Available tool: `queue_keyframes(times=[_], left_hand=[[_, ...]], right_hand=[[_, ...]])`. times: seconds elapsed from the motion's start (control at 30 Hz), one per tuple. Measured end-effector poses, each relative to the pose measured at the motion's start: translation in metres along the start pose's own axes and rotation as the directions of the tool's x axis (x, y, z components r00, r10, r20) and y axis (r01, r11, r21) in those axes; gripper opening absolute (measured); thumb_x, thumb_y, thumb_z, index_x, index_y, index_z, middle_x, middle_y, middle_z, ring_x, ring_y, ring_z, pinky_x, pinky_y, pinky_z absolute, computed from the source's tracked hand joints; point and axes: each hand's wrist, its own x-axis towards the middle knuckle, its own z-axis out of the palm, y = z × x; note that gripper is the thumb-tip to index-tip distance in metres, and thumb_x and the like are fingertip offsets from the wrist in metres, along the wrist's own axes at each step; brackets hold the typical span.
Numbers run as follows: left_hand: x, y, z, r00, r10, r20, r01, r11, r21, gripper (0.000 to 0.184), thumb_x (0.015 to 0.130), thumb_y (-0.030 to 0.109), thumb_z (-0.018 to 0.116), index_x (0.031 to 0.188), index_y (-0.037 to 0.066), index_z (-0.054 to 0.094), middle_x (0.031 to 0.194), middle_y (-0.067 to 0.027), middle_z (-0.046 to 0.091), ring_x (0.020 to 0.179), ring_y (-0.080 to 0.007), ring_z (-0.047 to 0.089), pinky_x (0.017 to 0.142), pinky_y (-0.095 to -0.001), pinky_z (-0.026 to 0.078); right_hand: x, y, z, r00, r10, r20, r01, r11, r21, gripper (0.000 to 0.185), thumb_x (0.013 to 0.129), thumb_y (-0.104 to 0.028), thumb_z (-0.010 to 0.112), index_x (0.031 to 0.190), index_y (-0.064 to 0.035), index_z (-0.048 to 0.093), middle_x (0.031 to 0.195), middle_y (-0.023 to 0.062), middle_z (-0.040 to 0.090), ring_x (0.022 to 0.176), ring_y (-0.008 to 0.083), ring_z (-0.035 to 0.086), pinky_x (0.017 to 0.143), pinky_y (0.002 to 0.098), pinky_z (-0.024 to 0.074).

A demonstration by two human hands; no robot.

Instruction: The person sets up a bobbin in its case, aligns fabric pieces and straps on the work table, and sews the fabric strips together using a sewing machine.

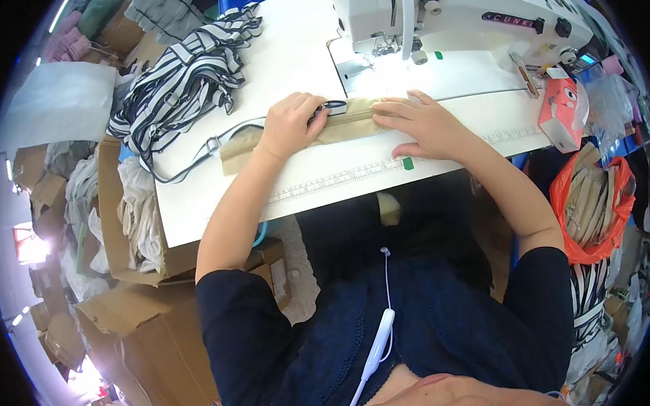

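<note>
On the white sewing table lies a long tan fabric piece (350,124), with what looks like a zipper or seam along it. My left hand (290,126) is closed at its upper edge, pinching the looped end of a black-and-white strap (335,107). From under that hand the strap runs left past a metal slider (213,144). My right hand (427,128) rests flat on the fabric's right end, fingers spread, thumb pointing left. Just beyond both hands is the needle area of a white sewing machine (469,22), lit by its lamp.
A heap of striped straps (189,75) lies at the table's back left. A printed ruler (324,183) follows the front edge. To the right are a red box (562,114) and a red bag (597,205) of tan pieces. Cardboard boxes (146,334) stand at left.
</note>
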Motion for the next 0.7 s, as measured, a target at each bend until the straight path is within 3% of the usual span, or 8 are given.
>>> queue_keyframes(times=[0.27,0.37,0.43,0.5,0.57,0.67,0.7], left_hand=[[0.009,-0.018,-0.006,0.999,0.019,-0.028,-0.018,0.998,0.058,0.010,0.077,0.014,0.069,0.084,0.009,0.065,0.071,-0.0049,0.062,0.065,-0.0223,0.061,0.058,-0.0341,0.049],[0.019,-0.017,-0.037,0.997,0.012,-0.071,-0.001,0.988,0.154,0.010,0.077,0.013,0.069,0.086,0.008,0.067,0.074,-0.0058,0.064,0.066,-0.0240,0.061,0.059,-0.0356,0.049],[0.027,-0.023,-0.081,0.992,-0.079,-0.101,0.105,0.952,0.289,0.015,0.079,0.014,0.070,0.092,0.007,0.069,0.081,-0.0070,0.068,0.069,-0.0227,0.064,0.064,-0.0331,0.050],[0.038,-0.013,-0.139,0.904,-0.396,-0.161,0.418,0.899,0.134,0.016,0.081,0.010,0.070,0.096,0.004,0.070,0.086,-0.0063,0.071,0.073,-0.0150,0.065,0.067,-0.0253,0.050],[0.046,0.011,-0.187,0.834,-0.541,-0.110,0.518,0.835,-0.187,0.016,0.084,0.005,0.069,0.100,0.002,0.069,0.087,-0.0053,0.070,0.077,-0.0084,0.063,0.069,-0.0203,0.049],[0.051,0.050,-0.190,0.831,-0.557,0.013,0.510,0.751,-0.419,0.015,0.085,0.001,0.066,0.100,0.000,0.069,0.084,-0.0042,0.068,0.076,-0.0066,0.061,0.068,-0.0195,0.048],[0.058,0.067,-0.178,0.834,-0.531,0.148,0.545,0.754,-0.366,0.016,0.085,0.002,0.067,0.101,0.001,0.068,0.085,-0.0040,0.068,0.076,-0.0075,0.062,0.068,-0.0203,0.049]], right_hand=[[0.001,0.010,0.010,0.994,0.049,-0.099,-0.048,0.999,0.015,0.046,0.080,-0.042,0.069,0.119,-0.0181,0.062,0.133,0.0026,0.053,0.127,0.0220,0.045,0.108,0.0447,0.0300],[0.000,0.013,0.012,0.989,0.047,-0.143,-0.038,0.997,0.062,0.038,0.080,-0.040,0.069,0.112,-0.0198,0.067,0.132,0.0018,0.054,0.125,0.0220,0.046,0.106,0.0435,0.0301],[0.002,0.014,0.013,0.985,0.059,-0.164,-0.043,0.995,0.095,0.034,0.080,-0.038,0.070,0.108,-0.0204,0.068,0.130,0.0014,0.055,0.124,0.0220,0.046,0.106,0.0430,0.0301],[0.003,0.014,0.013,0.982,0.072,-0.172,-0.050,0.991,0.128,0.031,0.080,-0.036,0.070,0.106,-0.0210,0.069,0.129,0.0011,0.055,0.124,0.0221,0.046,0.106,0.0428,0.0300],[0.004,0.013,0.011,0.984,0.085,-0.158,-0.063,0.988,0.138,0.029,0.080,-0.034,0.071,0.106,-0.0210,0.069,0.128,0.0011,0.055,0.124,0.0221,0.046,0.106,0.0425,0.0302],[0.007,0.011,0.008,0.986,0.094,-0.141,-0.070,0.984,0.164,0.032,0.075,-0.028,0.074,0.106,-0.0192,0.070,0.130,0.0029,0.055,0.123,0.0238,0.045,0.105,0.0415,0.0305],[0.006,0.010,0.008,0.986,0.101,-0.135,-0.077,0.982,0.172,0.034,0.073,-0.025,0.075,0.106,-0.0183,0.071,0.130,0.0037,0.055,0.123,0.0247,0.045,0.105,0.0410,0.0306]])
